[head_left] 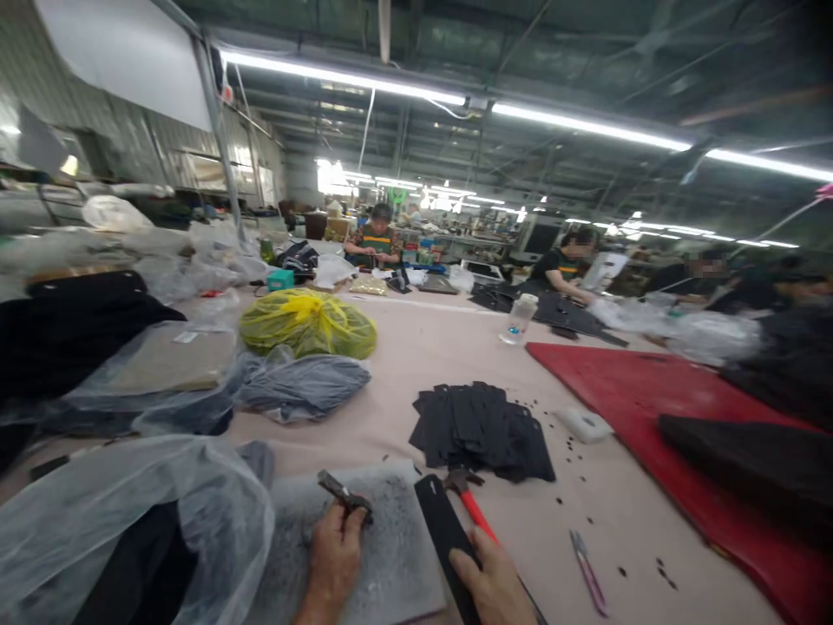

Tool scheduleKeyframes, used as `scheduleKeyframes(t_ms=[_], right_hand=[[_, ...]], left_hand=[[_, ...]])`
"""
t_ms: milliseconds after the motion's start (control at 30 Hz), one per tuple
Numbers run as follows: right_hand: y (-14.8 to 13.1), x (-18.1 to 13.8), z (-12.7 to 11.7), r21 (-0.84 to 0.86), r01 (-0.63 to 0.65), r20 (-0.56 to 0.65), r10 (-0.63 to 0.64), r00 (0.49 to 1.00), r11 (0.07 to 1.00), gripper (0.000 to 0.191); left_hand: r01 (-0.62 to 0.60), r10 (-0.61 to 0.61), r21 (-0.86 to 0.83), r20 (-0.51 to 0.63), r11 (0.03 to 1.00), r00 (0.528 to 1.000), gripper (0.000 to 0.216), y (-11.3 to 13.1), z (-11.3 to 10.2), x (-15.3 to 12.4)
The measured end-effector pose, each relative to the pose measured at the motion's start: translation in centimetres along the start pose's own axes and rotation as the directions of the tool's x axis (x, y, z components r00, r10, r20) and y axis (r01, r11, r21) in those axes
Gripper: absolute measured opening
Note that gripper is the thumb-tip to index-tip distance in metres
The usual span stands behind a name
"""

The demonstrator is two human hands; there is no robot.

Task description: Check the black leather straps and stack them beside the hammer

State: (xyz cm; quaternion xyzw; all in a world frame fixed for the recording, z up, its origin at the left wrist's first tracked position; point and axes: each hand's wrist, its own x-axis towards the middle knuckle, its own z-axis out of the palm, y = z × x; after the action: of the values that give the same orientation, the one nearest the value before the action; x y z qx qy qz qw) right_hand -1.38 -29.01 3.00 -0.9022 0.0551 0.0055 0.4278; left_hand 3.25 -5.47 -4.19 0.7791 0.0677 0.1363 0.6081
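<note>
My left hand pinches a short metal tool, seemingly a hand punch, above a grey, worn board. My right hand is closed on a long black strip with a small slot near its far end. The strip slants across the board's right edge. Just right of it is a claw hammer with an orange-red handle; its lower end is hidden by my right hand. Beyond the hammer lies a spread pile of black cut pieces.
Small snips and black scraps lie at right, near a white block and red sheet. A clear bottle stands farther back. Plastic bags and a yellow bundle line the left. Several people work beyond.
</note>
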Motion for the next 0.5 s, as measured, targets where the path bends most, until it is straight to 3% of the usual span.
scheduleKeyframes(t_ms=[67,233,367,500], right_hand=[[-1.5,3.7,-2.2,0.054,0.007,-0.043,-0.005,0.999,0.999,0.036],[-2.9,12.2,-6.9,-0.16,-0.114,-0.247,0.072,0.966,0.981,0.054],[-0.8,11.6,-5.2,-0.404,-0.159,-0.276,0.045,0.96,0.901,0.047],[0.3,9.5,-1.7,-0.559,0.021,-0.192,-0.154,0.969,0.829,0.04]], left_hand=[[-0.008,0.008,0.019,0.005,1.0,1.0,0.031,-0.2,-0.1,0.3],[-0.038,0.038,0.108,0.001,0.993,0.999,0.031,-0.2,-0.3,0.4],[-0.061,0.061,0.131,0.002,0.99,0.998,0.03,-0.2,-0.2,0.2],[-0.049,0.049,0.144,0.0,0.988,0.999,0.03,0.0,-0.1,0.2]])
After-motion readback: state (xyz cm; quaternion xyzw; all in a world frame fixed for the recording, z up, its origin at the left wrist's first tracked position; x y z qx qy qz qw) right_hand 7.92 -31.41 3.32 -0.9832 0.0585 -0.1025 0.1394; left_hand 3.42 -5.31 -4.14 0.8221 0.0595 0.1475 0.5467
